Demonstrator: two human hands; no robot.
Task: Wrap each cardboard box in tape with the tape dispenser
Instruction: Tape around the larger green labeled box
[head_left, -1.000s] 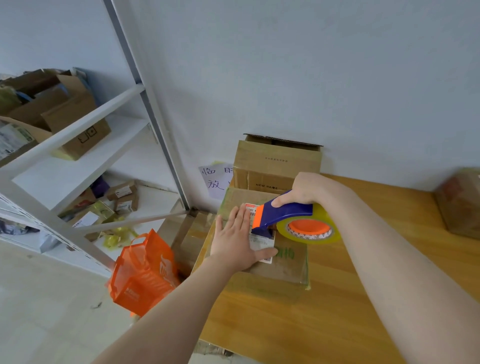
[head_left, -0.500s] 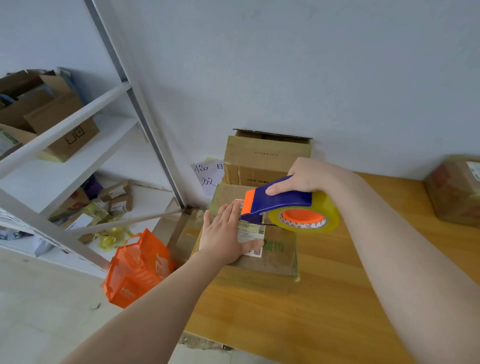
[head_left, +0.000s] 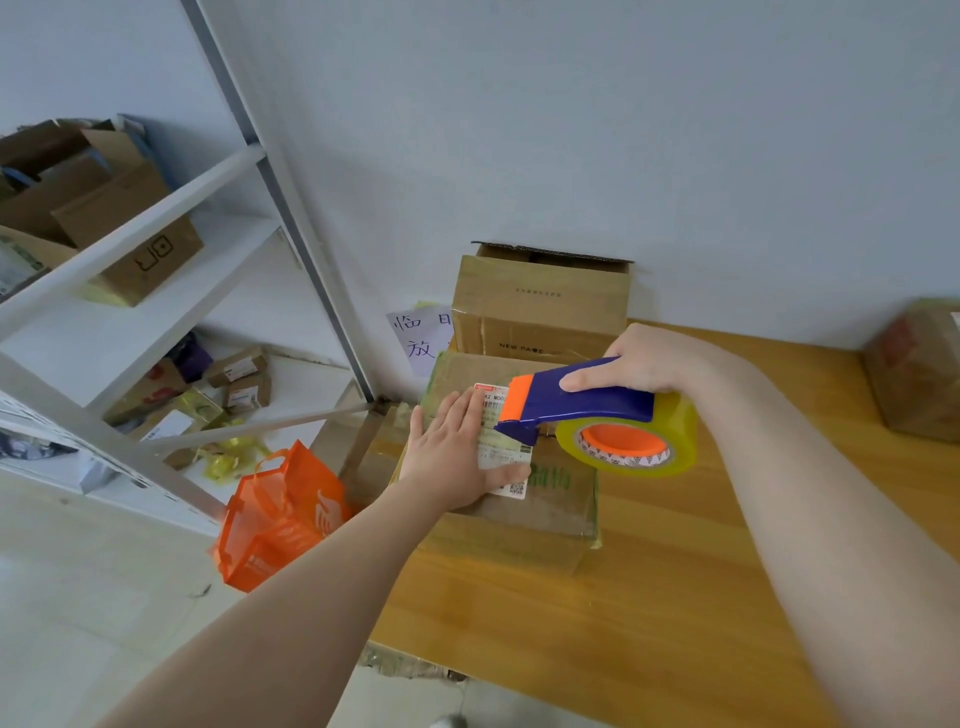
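Flat brown cardboard box (head_left: 545, 499) with white shipping label (head_left: 506, 457) lies at wooden table's (head_left: 649, 597) far-left corner. Left hand (head_left: 452, 457), fingers straight, presses its top. Right hand (head_left: 649, 358) grips blue-orange tape dispenser with yellowish roll (head_left: 597, 421), nose just above label. Taller open carton (head_left: 540, 306) behind, against wall.

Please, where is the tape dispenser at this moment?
In the head view, the tape dispenser is right of centre, gripped by the right hand over the cardboard box that the left hand presses down on the wooden table.
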